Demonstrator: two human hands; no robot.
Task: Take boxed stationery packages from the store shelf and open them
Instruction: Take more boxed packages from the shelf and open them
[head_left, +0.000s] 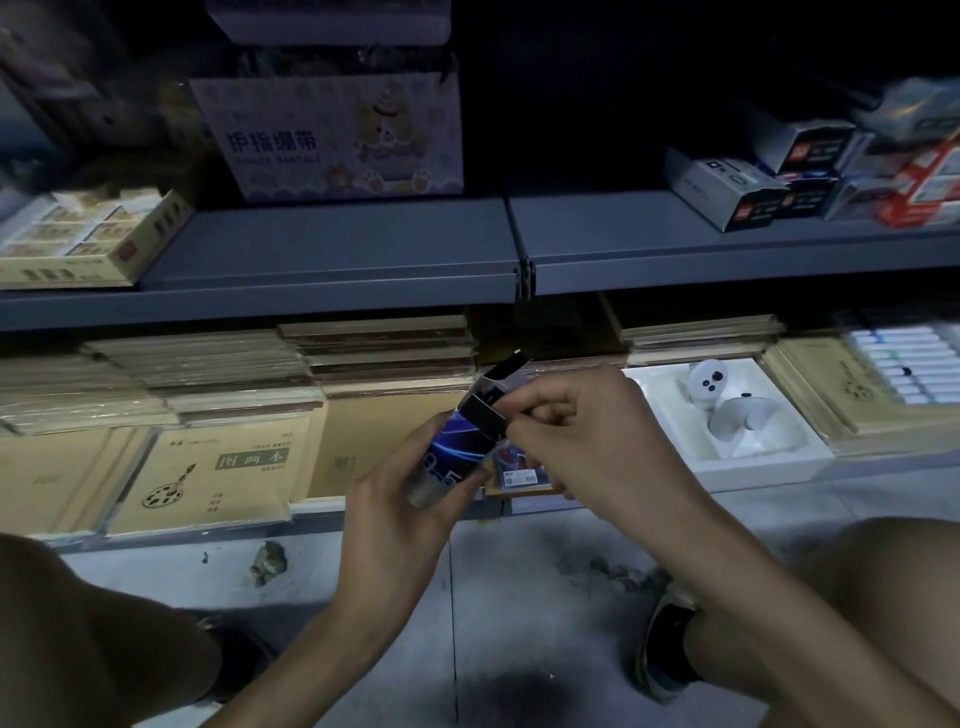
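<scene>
Blue box, base hidden in gripping left hand; right hand pinches its open flap.

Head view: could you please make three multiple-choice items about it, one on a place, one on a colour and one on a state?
1. Where is the white tray with the controllers?
A. Below the grey shelf board, to the right of the small box
B. On the person's knee
C. On the floor

2. What is the main colour of the small box that the left hand grips?
A. Red
B. Blue
C. Green

3. How is the top end of the small box?
A. Taped shut
B. Cut off
C. Open, with the flaps up

Answers:
1 A, as the white tray sits under the grey shelf board, beyond the right hand.
2 B, as its printed side is blue.
3 C, as the flaps stand up where the right hand pinches.
</scene>
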